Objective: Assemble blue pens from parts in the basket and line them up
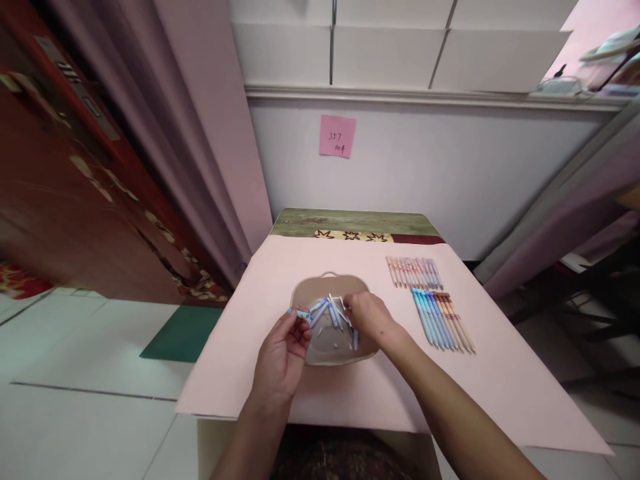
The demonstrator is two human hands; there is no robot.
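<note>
My left hand point(286, 348) pinches a short light-blue pen barrel point(300, 314) over the left rim of a beige basin point(306, 289). An open end of the barrel points right. My right hand point(367, 313) reaches over the basin's right side, fingers closed and pointing down. Its fingertips are by a thin white piece, but what they grip is partly hidden. Inside the basin lie several blue-violet pen barrels point(334, 315), thin white sticks and a few small pale bits.
Right of the basin, finished-looking pens lie in rows: blue pens point(429, 320), brown-and-cream pens point(456, 323) and pale patterned pens point(414, 273) behind them. They rest on a pink sheet point(250, 320) covering the table. A pink note point(337, 136) is stuck to the wall.
</note>
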